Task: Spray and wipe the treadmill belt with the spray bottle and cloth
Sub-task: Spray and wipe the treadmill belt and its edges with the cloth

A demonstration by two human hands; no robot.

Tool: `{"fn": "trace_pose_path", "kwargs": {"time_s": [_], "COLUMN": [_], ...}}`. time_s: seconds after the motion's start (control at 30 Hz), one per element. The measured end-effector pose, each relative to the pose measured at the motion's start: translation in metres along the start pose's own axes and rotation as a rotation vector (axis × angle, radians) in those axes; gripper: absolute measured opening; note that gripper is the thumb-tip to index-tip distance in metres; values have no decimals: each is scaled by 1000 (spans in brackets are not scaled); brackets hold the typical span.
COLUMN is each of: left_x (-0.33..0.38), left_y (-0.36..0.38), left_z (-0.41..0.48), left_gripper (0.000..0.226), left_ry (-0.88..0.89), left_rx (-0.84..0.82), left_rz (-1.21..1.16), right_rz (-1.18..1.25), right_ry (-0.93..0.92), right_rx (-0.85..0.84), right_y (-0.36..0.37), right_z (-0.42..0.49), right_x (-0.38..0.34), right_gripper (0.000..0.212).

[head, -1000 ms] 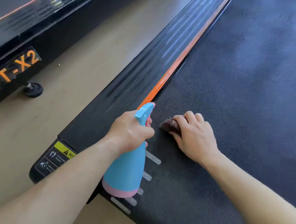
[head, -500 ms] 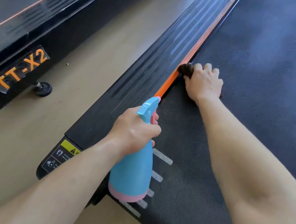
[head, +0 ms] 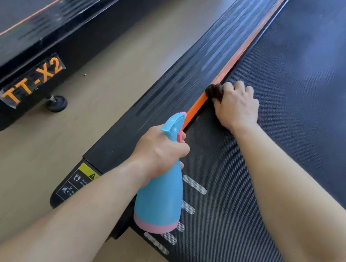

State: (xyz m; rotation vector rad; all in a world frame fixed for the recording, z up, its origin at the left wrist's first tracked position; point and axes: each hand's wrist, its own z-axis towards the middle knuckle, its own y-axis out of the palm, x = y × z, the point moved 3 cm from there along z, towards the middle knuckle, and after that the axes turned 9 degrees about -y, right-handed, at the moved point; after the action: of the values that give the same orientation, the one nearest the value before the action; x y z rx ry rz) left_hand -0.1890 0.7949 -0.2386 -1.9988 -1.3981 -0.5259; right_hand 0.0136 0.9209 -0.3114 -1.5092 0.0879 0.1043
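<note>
Cloth (head: 213,91), one dark brown bunched rag, sits at the left edge of the black textured treadmill belt (head: 306,111), touching the orange edge strip (head: 230,72). The right hand (head: 236,109) clutches it with curled fingers. One blue plastic spray bottle (head: 160,199), pink-based, is above the belt's near left corner, its neck gripped by the left hand (head: 159,151).

Treadmill belt (head: 306,111): matt black rubber look, fine grainy weave, rough. Side rail (head: 175,81): black plastic, ribbed, slight sheen. Orange strip (head: 229,69): smooth, glossy. Spray bottle (head: 159,201) in my left hand (head: 159,151): smooth plastic, satin. Cloth (head: 213,90) under my right hand (head: 236,109): dark, fuzzy fabric. Floor (head: 24,175): smooth, matt, wood look.
</note>
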Motion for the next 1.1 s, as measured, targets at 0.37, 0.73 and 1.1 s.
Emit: {"fn": "trace_pose_path", "kwargs": {"time_s": [0.37,0.73,1.1], "left_x": [-13,-28,-52], "left_y": [-1,3,-18], "left_z": [-9,-42,-87], "left_gripper": [47,25,55], "left_ry": [3,2,-16], "left_rx": [-1,51,13], "left_rz": [62,65,137], "right_rz": [-51,3,10], "right_ry": [-205,-326,-1], "right_rx": [43,32,127], "right_y": [1,-4,-3], "right_z": [-67,-178,-240], "right_x": [0,-39,-42], "right_gripper": [44,43,37]}}
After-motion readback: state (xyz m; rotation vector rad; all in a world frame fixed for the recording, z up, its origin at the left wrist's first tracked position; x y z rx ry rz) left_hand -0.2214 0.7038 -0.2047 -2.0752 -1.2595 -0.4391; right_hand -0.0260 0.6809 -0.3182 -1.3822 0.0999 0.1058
